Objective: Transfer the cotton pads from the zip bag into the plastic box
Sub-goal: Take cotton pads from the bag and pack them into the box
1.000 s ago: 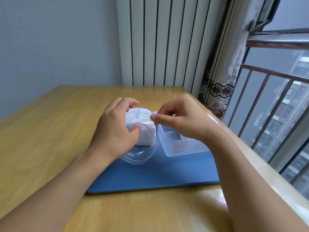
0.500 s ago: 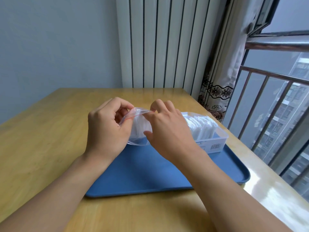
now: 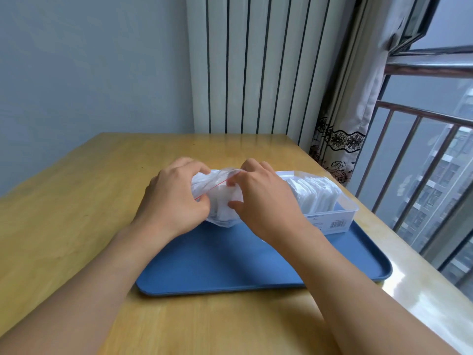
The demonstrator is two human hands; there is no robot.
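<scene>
Blue tray (image 3: pixel 230 272) on wooden table (image 3: pixel 76 213); radiator (image 3: pixel 256 65), patterned curtain (image 3: pixel 340 139) behind; perhaps high-rises outside.

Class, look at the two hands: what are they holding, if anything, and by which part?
Both hold the zip bag of cotton pads: the left hand and right hand each pinch its top edge by the red zip line.

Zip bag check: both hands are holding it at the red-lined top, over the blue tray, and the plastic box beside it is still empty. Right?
Not quite. The plastic box is not empty: the head view shows white cotton pads standing in it. The rest holds: left hand and right hand hold the zip bag at its red-lined top, over the blue tray.
</scene>
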